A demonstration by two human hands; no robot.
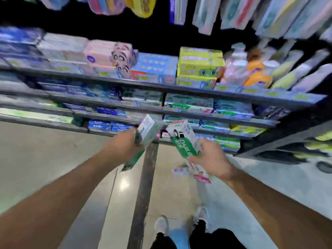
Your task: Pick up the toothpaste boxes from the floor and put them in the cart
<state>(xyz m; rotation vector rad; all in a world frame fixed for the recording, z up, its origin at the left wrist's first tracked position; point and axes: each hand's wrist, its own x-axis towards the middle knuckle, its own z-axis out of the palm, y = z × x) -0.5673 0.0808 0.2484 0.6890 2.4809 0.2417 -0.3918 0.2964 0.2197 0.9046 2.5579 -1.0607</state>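
The left hand has its grip clamped on a green-and-white cardboard toothpaste box; the right hand is clamped on a white-and-green "DARLIE" toothpaste box. Both boxes are held above the glossy beige floor, near the shelf's bottom edge. Another small pink-and-white box lies blurred on the floor.

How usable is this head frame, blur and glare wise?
Head view: shelves smear with motion blur and bow from the wide lens; the green box in the right hand reads clearly; left hand's box is softer; a glare spot on the floor.
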